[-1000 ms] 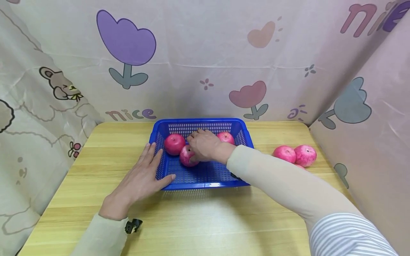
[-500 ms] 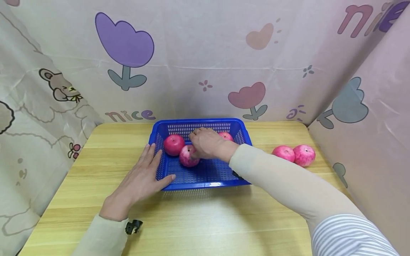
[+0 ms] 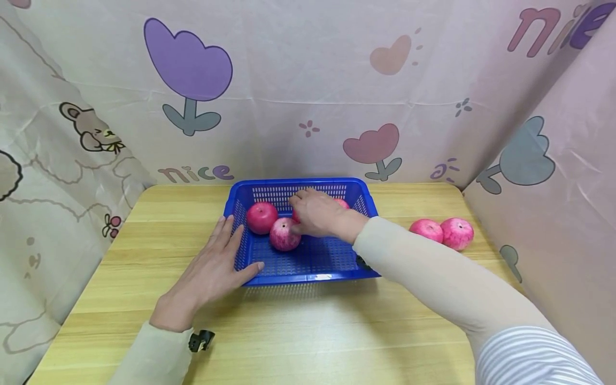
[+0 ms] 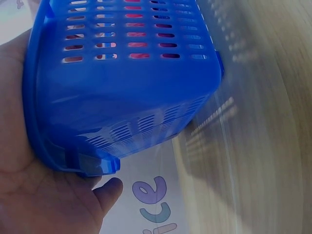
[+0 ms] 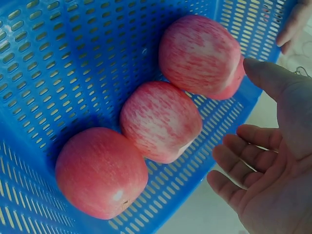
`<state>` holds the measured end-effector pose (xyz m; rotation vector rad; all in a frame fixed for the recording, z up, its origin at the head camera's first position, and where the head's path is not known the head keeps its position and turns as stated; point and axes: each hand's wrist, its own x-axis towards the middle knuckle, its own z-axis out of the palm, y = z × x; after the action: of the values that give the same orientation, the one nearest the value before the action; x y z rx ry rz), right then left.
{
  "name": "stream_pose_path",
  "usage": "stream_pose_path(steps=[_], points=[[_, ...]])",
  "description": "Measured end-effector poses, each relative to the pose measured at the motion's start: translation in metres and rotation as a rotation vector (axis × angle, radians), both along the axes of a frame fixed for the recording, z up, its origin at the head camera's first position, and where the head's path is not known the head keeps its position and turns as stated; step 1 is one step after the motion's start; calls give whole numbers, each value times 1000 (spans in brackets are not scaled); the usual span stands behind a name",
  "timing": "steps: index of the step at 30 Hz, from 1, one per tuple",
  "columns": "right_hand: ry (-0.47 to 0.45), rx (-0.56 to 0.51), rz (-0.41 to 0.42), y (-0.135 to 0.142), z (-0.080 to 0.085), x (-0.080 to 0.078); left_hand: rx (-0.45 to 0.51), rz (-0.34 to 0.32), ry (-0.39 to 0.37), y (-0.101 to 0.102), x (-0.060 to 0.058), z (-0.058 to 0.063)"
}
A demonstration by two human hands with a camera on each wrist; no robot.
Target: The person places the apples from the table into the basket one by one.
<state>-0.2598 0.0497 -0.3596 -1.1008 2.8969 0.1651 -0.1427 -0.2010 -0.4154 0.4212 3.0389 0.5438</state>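
Observation:
A blue plastic basket (image 3: 308, 278) with slotted walls holds several red-pink apples. In the head view, one apple (image 3: 262, 217) lies at the left, and a streaked apple (image 3: 285, 234) lies just in front of it. Two more are partly hidden behind my right hand (image 3: 317, 213), which hovers inside the basket. The right wrist view shows this hand's fingers loosely bent with nothing held, its thumb tip close to a streaked apple (image 5: 200, 56); whether they touch, I cannot tell. My left hand (image 3: 212, 264) rests with spread fingers along the basket's left rim.
To the right of the basket, two apples (image 3: 443, 233) sit side by side on the wooden table (image 3: 308, 331). A patterned cloth (image 3: 289, 80) hangs behind and on both sides. My right sleeve (image 3: 433, 272) crosses over the table's right part.
My right hand has drawn a little to the right, off the streaked apple, uncovering more of it and part of an apple behind. The left hand has stayed on the rim.

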Motion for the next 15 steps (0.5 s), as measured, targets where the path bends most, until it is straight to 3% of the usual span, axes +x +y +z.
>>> stream_pose_path(steps=[15], points=[[-47, -116, -8, 26, 9, 6, -1, 1, -7, -1, 0, 0]])
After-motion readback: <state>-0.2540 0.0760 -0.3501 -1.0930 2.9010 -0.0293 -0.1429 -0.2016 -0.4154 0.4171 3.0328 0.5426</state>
